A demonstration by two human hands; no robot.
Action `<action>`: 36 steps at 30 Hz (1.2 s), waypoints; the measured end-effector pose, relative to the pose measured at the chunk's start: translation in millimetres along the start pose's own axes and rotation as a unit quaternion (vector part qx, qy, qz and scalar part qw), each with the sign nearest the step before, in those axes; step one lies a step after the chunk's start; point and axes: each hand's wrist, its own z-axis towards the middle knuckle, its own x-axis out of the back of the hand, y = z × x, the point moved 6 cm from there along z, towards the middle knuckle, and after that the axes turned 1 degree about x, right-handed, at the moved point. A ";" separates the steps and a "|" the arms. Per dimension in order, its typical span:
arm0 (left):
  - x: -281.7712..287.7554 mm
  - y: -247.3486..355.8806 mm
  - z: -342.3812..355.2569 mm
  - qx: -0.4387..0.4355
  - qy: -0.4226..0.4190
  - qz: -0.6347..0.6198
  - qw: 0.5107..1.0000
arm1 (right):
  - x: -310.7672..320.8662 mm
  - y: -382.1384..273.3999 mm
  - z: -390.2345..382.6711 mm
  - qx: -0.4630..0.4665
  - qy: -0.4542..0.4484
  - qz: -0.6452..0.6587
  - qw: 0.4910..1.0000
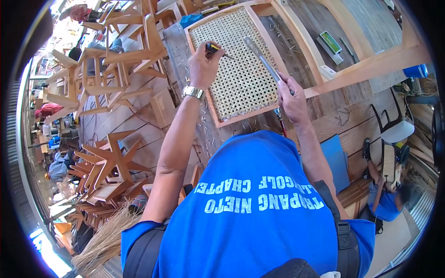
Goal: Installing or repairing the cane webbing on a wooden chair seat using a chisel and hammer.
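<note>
Head view: left hand [205, 66] pinches screwdriver [212, 47], handle partly hidden; right hand [292, 96] wrapped round grey tool [264, 60], lower end partly covered. Woven panel [236, 85] under left hand, edge beside right; open room between. Wooden frame [371, 68] beyond right hand, cut off above.

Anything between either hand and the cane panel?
Nothing visible except the held tools: the left hand grips a black-handled tool pointing across the cane panel, and the right hand grips a long metal tool angled over it. Whether either tool touches the panel, I can't tell.
</note>
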 end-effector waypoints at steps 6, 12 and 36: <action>-13.8 -10.5 2.9 -0.010 -0.060 0.058 0.996 | -5.3 1.8 10.0 0.000 0.024 0.027 0.999; 2.5 4.3 -12.3 0.009 -0.039 0.004 0.999 | 19.8 -3.7 -11.5 -0.010 -0.002 -0.028 1.000; -1.3 18.6 -34.7 0.005 -0.120 0.054 0.991 | 42.3 -7.9 -45.2 -0.068 0.006 0.019 0.997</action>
